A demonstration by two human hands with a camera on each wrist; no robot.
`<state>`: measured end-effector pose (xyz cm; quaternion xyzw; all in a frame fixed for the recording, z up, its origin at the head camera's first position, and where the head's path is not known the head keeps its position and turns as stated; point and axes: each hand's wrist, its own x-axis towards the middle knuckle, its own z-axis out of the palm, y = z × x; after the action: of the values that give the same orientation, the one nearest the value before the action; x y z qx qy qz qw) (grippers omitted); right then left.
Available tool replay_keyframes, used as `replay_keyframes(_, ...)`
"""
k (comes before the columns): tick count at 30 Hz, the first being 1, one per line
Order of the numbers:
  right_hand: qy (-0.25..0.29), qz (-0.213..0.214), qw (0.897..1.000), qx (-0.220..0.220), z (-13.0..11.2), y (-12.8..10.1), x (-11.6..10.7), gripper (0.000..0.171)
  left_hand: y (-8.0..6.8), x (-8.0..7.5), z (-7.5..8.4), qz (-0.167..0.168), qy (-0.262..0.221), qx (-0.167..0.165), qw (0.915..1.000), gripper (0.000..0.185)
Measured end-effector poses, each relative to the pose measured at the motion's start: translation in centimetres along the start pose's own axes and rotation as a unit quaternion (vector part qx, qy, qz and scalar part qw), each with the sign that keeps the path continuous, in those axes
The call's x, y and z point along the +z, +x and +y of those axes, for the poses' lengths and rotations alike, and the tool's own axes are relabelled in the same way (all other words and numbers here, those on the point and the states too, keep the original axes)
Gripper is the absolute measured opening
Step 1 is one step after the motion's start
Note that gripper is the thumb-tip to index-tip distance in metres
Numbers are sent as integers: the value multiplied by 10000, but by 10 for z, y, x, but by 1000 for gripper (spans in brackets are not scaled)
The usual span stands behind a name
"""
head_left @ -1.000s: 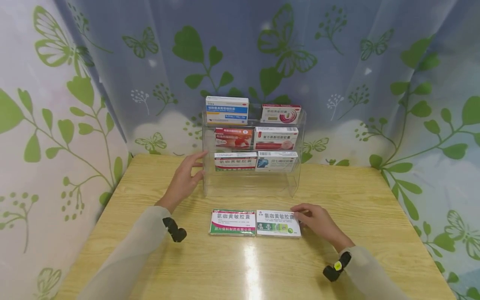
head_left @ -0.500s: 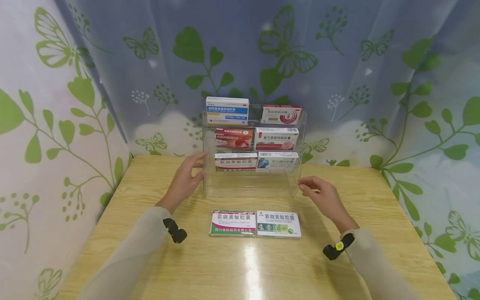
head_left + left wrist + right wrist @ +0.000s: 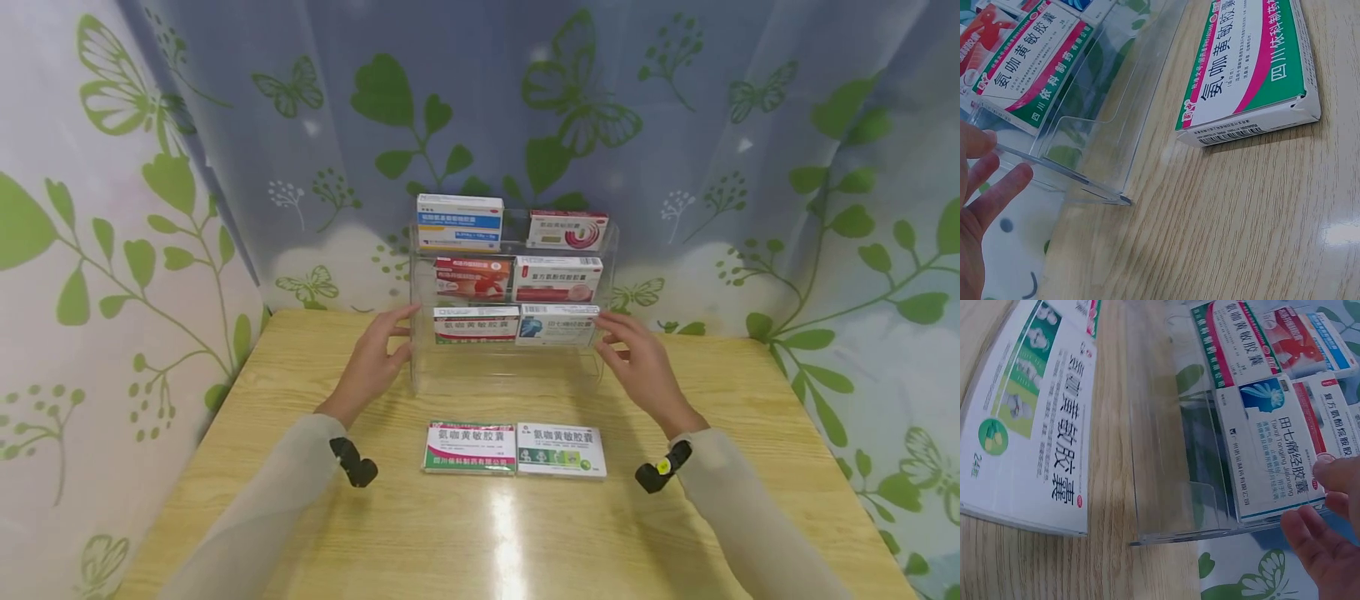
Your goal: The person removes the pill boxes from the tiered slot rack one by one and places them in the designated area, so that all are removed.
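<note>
A clear acrylic rack with three tiers stands at the table's back and holds several medicine boxes. My left hand lies against its left side wall with straight fingers. My right hand is at the right side wall, fingers straight and by the white-and-blue box on the lowest tier. In front of the rack two boxes lie flat side by side: a green-and-magenta box and a white-and-green box. Neither hand touches them.
The wooden table is bounded by a curtain with green leaves and butterflies on the left, back and right. Black wrist cameras sit on both sleeves. A light glare falls on the near tabletop.
My right hand left the white-and-green box on the table and rose to the rack's right side. My left hand stayed at the rack's left side.
</note>
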<state>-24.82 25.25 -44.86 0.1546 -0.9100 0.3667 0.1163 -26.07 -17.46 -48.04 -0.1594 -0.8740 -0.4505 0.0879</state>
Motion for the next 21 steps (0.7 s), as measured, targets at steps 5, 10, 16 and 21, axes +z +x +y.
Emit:
replay_keyframes(5, -263, 104, 9995, -151, -1, 5, 5, 45, 0, 0, 1, 3, 26, -12, 10000, 67)
replay_keyframes(10, -821, 182, 9961, -275, -8, 13, 8, 44, 0, -1, 2, 41, 23, 7, 10000, 67)
replay_keyframes(16, -1363, 330, 9891, -441, -12, 21, 12, 35, 0, 0, -2, 19, 47, 49, 10000, 67)
replay_keyframes(21, -1523, 546, 9842, -724, -11, 22, 13, 27, -1, 2, -3, -9, 31, 50, 10000, 67)
